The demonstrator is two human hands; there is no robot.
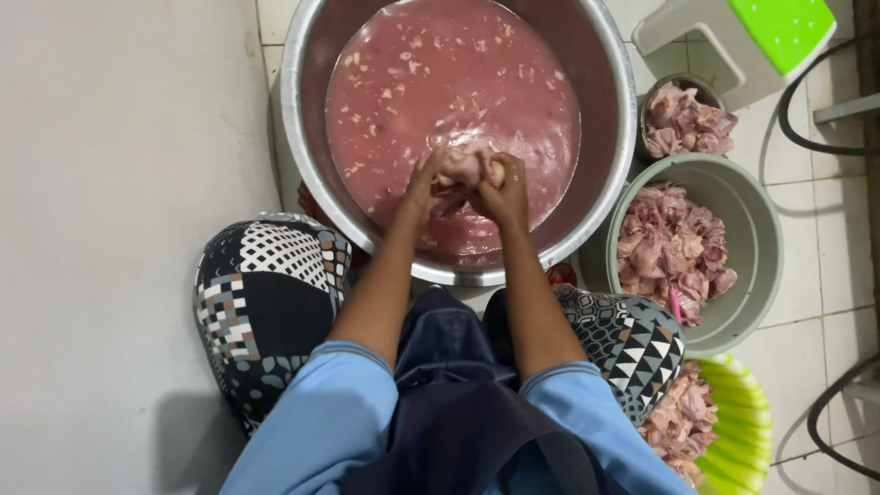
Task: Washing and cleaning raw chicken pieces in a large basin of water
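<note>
Left hand and right hand both closed around raw chicken piece, above pinkish water in steel basin, far centre. Right: grey-green bucket of chicken; near right, lime basin likewise.

Both forearms extended forward and converged at the midline. The left hand and the right hand met fingertip to fingertip, fingers curled inward and closed. Blue sleeves were pushed up to the elbows, forearms bare.
</note>
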